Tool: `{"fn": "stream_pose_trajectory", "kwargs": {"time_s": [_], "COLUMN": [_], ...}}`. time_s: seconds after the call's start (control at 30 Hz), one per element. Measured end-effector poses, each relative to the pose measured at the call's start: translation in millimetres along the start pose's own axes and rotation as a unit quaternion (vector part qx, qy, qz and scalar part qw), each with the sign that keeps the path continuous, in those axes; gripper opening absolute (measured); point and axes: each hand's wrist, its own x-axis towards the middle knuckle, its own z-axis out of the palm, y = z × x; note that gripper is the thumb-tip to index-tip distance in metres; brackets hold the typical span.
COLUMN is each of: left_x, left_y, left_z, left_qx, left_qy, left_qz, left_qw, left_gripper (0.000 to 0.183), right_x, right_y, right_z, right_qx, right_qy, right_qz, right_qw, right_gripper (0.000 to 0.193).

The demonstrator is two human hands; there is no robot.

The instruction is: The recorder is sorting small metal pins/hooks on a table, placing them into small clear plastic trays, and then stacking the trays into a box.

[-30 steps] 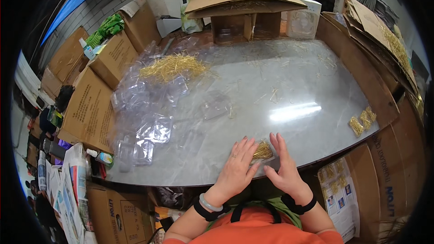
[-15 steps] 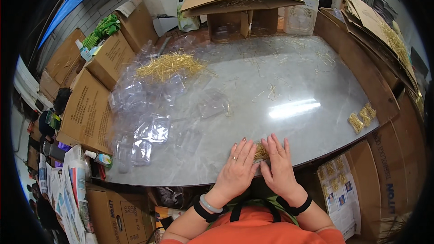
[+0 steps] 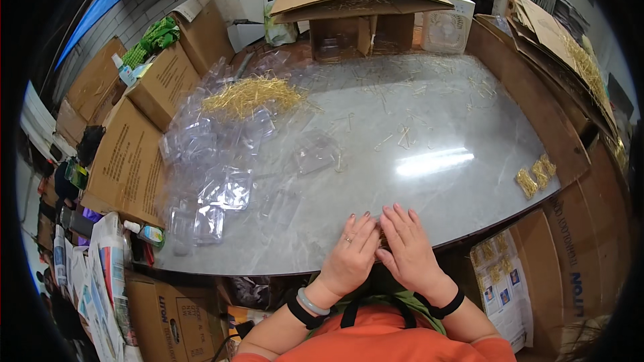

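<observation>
Left hand [image 3: 351, 255] and right hand [image 3: 412, 249], fingers straightened, flank a mostly hidden gold bundle [image 3: 384, 239]. I see clear plastic trays [image 3: 210, 223] beneath piled gold wire [image 3: 252, 96].

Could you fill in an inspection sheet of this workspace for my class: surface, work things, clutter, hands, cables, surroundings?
Surface: grey table, with bright glare right of centre.
Work things: gold bundle mostly hidden between the hands; gold pile and clear cases on the left; small bundles at the right edge.
Clutter: loose strands scattered toward the back; bottle and newspapers at the left.
Hands: left hand and right hand close together around the bundle; grip hidden.
Cables: thin black line, perhaps a cord, at the lower edge.
Surroundings: cartons left, back and right; white fan behind.
</observation>
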Motion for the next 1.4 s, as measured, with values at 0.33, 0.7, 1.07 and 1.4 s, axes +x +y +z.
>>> {"fn": "stream_pose_trajectory", "kwargs": {"time_s": [0.33, 0.7, 1.07, 1.4], "left_x": [-9, -6, -7, -1], "left_y": [-9, -12, -9, -1], "left_z": [-2, -13, -15, -10], "left_qx": [-0.371, -0.298, -0.251, -0.21], "left_qy": [0.047, 0.056, 0.04, 0.018], "left_qz": [-0.088, -0.099, -0.151, -0.155], "left_qw": [0.923, 0.948, 0.955, 0.965], "left_gripper": [0.065, 0.07, 0.057, 0.057], "right_x": [12, 12, -27, -54], "right_y": [-37, -20, 63, 152], "right_z": [2, 7, -31, -63], "right_qx": [-0.056, -0.127, -0.34, -0.367], "right_qy": [0.065, 0.068, 0.041, 0.108], "right_qz": [0.099, 0.119, 0.341, 0.464], "right_qw": [0.991, 0.982, 0.875, 0.799], "right_gripper": [0.073, 0.058, 0.061, 0.061]}}
